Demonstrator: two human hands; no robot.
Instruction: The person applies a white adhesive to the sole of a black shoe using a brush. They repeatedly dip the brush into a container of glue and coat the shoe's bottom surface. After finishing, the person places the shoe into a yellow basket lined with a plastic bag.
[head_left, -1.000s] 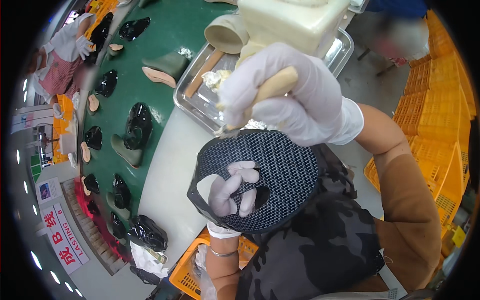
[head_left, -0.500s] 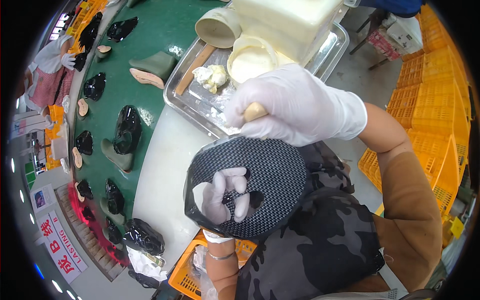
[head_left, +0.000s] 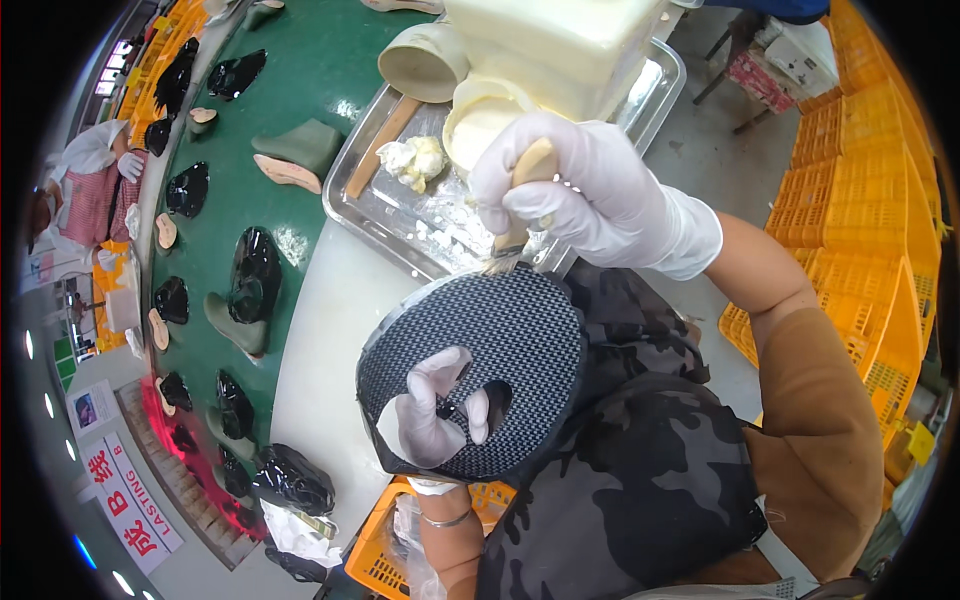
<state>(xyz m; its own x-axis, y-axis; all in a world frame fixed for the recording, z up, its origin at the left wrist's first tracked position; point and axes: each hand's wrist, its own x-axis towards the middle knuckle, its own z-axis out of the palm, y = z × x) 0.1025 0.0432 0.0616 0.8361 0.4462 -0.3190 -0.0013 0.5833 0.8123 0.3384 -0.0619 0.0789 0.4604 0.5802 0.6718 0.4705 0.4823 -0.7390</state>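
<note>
From my remote seat I see the right hand (head_left: 590, 195), in a white glove, clenched around the wooden handle of a brush (head_left: 520, 215), its bristles pointing down at the near rim of a steel tray (head_left: 640, 95) and touching or nearly touching the top edge of a black checker-patterned shoe upper (head_left: 500, 350). The left hand (head_left: 432, 415), also gloved in white, comes up from beneath and grasps that upper through its opening, fingers (head_left: 440, 370) curled over the patterned face, holding it just in front of my camouflage apron (head_left: 620, 480). On the tray sit a cream-coloured glue tub (head_left: 560, 45), a round lid (head_left: 425, 62) and a lump of white paste (head_left: 415, 158). To the left, a green conveyor belt (head_left: 300, 90) carries black uppers and shoe lasts, and another worker in a white-sleeved top (head_left: 85, 180) stands at its far side; yellow crates (head_left: 870, 210) stack up on the right
</note>
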